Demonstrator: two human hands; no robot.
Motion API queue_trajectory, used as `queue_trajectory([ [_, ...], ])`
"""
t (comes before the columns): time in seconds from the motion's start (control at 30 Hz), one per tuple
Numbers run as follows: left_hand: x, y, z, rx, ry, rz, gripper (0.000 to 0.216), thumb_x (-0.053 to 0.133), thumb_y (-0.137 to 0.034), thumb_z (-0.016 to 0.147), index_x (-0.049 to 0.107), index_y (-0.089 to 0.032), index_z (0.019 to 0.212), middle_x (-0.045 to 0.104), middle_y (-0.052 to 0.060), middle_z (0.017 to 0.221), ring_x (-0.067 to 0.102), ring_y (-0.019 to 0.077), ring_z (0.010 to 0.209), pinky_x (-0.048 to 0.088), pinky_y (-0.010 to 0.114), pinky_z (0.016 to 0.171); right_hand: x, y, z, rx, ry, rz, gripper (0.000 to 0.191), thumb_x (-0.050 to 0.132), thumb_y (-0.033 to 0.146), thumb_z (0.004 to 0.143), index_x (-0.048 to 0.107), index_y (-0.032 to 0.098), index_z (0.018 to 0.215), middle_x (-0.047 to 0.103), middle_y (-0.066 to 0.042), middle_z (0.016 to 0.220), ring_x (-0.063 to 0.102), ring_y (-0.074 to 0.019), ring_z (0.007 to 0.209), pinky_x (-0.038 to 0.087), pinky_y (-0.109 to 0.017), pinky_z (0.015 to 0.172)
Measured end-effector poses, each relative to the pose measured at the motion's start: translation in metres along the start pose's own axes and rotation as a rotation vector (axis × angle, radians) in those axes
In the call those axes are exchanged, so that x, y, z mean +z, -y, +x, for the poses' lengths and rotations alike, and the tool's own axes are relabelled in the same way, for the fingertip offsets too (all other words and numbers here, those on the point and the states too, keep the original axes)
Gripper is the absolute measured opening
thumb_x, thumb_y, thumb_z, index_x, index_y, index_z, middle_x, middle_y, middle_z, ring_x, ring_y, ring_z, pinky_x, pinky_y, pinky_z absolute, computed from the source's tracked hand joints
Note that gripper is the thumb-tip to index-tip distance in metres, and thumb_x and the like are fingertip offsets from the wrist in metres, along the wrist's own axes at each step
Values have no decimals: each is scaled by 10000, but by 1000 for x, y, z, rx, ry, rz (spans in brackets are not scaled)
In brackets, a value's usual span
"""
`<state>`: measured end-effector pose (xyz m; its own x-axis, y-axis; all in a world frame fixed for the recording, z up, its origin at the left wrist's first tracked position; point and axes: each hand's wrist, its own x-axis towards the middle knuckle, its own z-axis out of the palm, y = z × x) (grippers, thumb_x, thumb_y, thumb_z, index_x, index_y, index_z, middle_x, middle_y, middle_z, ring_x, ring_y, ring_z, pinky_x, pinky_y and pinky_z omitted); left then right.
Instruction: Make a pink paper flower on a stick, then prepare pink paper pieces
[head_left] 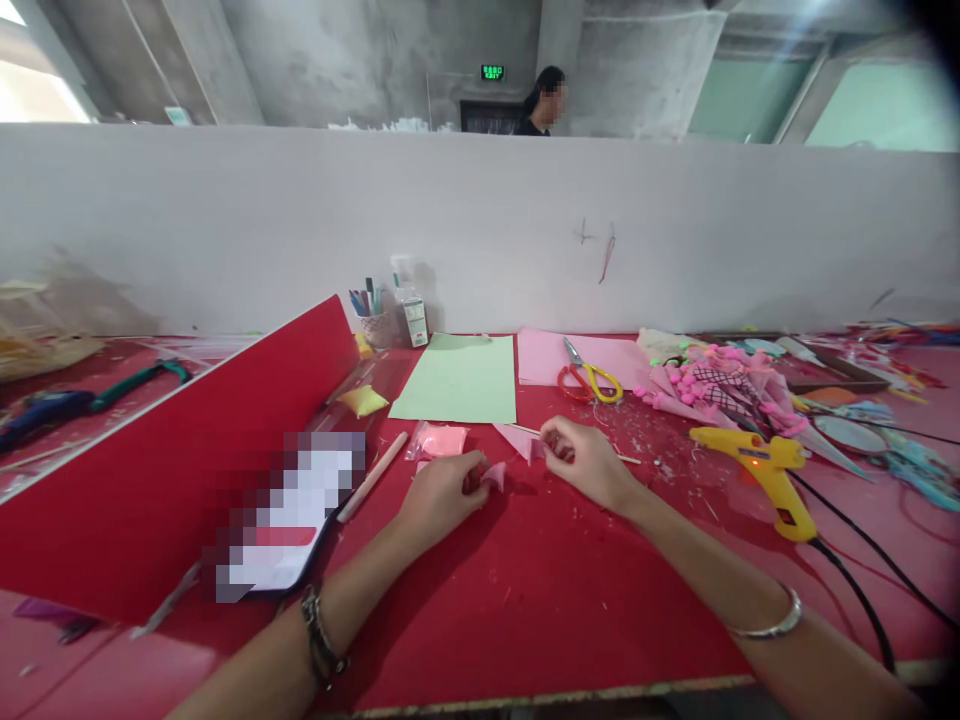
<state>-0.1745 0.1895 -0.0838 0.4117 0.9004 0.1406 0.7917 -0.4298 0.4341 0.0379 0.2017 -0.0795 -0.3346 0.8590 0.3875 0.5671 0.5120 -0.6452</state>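
Note:
Both of my hands rest on a red table [525,600]. My left hand [442,493] is closed in a pinch on a small folded pink paper piece [495,474]. My right hand [589,463] has its fingers curled and pinches the edge of a pink paper triangle [520,438] that lies on the table between the hands. A thin wooden stick [628,459] pokes out past the right hand.
A yellow glue gun [765,470] with a black cable lies to the right. Scissors [589,378] lie on pink paper [547,358], beside a green sheet [461,380]. A red board [172,460], a phone [292,510], a wooden dowel [373,476] and a pen cup [371,318] stand left. Pink craft clutter [712,385] sits at right. A person [546,100] is behind the wall.

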Motion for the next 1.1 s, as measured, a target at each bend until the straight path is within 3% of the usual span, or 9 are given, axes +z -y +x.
queue_trajectory([
  [0.13, 0, -4, 2, -4, 6, 55, 54, 457, -239, 716, 485, -194, 725, 522, -28, 595, 460, 109, 531, 229, 197, 455, 3, -3, -2, 17, 20, 0, 266, 463, 125, 719, 539, 167, 971, 605, -21, 755, 551, -108, 624, 431, -217, 590],
  [0.27, 1, -7, 5, 11, 10, 69, 60, 446, -232, 718, 487, -191, 699, 517, -25, 583, 459, 113, 533, 219, 203, 459, 2, -2, -4, -21, 36, -72, 197, 469, 131, 720, 602, 180, 856, 631, -28, 804, 556, -121, 658, 415, -232, 625],
  [0.47, 3, -4, 7, 16, -1, 78, 102, 433, -229, 725, 462, -177, 641, 490, -28, 556, 444, 105, 518, 227, 204, 465, 2, 1, -1, -6, 49, -107, 89, 497, 180, 713, 574, 177, 759, 620, -5, 713, 540, -119, 620, 366, -208, 567],
  [0.8, 4, -6, 5, 84, -53, 212, 164, 415, -237, 739, 453, -183, 590, 478, -16, 517, 419, 119, 509, 197, 228, 477, 9, 4, -5, -1, 106, -166, 92, 474, 193, 680, 466, 173, 590, 469, 43, 539, 398, -76, 504, 259, -182, 481],
  [1.1, 9, -13, 2, 200, -76, 343, 222, 394, -214, 758, 485, -176, 560, 541, -11, 509, 417, 105, 458, 297, 262, 605, 19, 9, -12, 128, 172, -74, 138, 463, 199, 628, 392, 171, 513, 374, 55, 480, 348, -68, 465, 228, -181, 436],
])
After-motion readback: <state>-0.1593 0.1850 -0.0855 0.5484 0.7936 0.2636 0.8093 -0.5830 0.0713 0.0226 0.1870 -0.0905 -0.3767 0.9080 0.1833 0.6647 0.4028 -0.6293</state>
